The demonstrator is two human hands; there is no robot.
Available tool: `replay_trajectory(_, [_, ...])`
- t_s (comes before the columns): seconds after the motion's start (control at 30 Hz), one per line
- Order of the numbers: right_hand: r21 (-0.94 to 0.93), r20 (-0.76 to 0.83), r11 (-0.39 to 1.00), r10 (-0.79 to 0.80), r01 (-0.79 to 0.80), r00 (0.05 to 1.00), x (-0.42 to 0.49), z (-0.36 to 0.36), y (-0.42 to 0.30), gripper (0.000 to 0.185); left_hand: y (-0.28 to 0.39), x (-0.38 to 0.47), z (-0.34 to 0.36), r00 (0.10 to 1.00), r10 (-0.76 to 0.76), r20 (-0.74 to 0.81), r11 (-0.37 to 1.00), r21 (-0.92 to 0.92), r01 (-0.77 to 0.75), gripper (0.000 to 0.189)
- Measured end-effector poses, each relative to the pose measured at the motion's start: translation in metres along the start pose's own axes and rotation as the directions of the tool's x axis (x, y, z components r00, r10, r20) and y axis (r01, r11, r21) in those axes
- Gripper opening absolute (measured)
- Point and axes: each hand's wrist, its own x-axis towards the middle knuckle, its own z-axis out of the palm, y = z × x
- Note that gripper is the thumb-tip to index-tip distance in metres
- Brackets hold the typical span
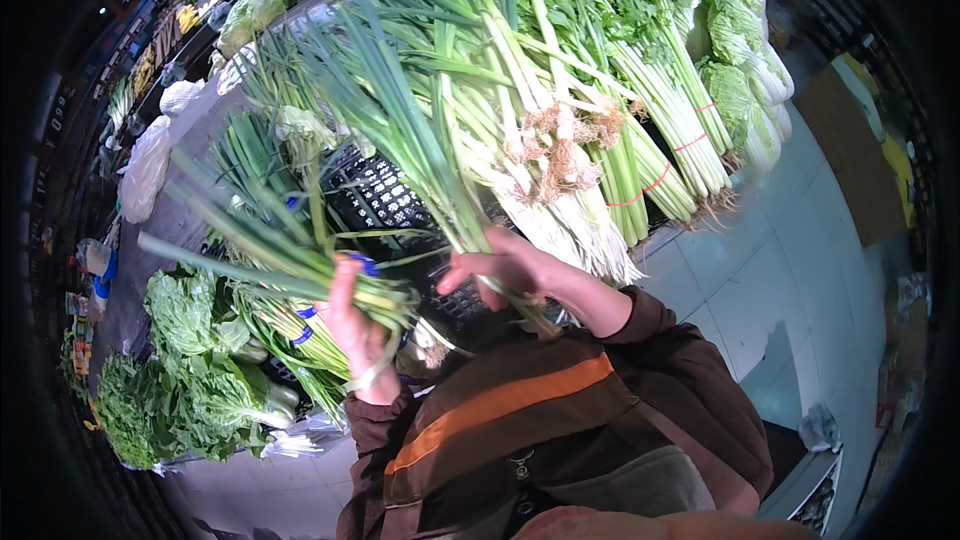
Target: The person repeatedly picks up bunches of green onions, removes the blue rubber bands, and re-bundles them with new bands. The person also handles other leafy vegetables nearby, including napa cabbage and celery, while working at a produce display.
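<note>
My left hand [356,322] is closed around a bunch of green scallion-like leaves [300,255], which fan out to the upper left and are blurred. My right hand [502,270] grips the lower stalks of long green onions [405,120], whose leaves rise to the upper left. Between and beyond my hands shows a black perforated plastic crate [379,187]. Just beyond my right hand lies a pile of green onions with white stems and hairy roots [559,150]. Bundles with blue bands [304,334] lie left of my left hand.
Celery bundles with red bands [682,142] and napa cabbages [742,67] lie at the right of the display. Leafy lettuces [225,390] are at the lower left. Plastic bags [146,169] rest on the dark counter [169,217]. A tiled floor [772,240] and flattened cardboard [851,157] lie to the right.
</note>
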Motion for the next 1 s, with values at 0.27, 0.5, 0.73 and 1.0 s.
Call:
replay_trajectory(0.27, [-0.371, -0.060, 0.928, -0.057, 0.030, 0.997, 0.008, 0.010, 0.035, 0.017, 0.038, 0.047, 0.015, 0.974, 0.221, 0.050, 0.960, 0.167, -0.226, 0.028])
replay_trajectory(0.5, [-0.752, -0.141, 0.653, -0.296, 0.092, 0.945, 0.015, 0.012, 0.097, 0.018, 0.017, 0.066, 0.053, 0.962, 0.268, 0.056, 0.834, 0.485, -0.261, 0.028])
replay_trajectory(0.73, [-0.819, 0.220, -0.569, -0.194, 0.073, 0.956, 0.013, 0.011, 0.099, 0.022, 0.003, 0.072, 0.047, 0.983, 0.144, 0.113, 0.910, 0.375, -0.177, 0.027])
replay_trajectory(1.0, [-0.713, -0.042, 0.664, -0.360, 0.225, 0.932, -0.001, 0.026, 0.078, 0.025, -0.022, 0.079, 0.027, 0.802, 0.577, 0.155, 0.721, 0.365, -0.589, 0.036])
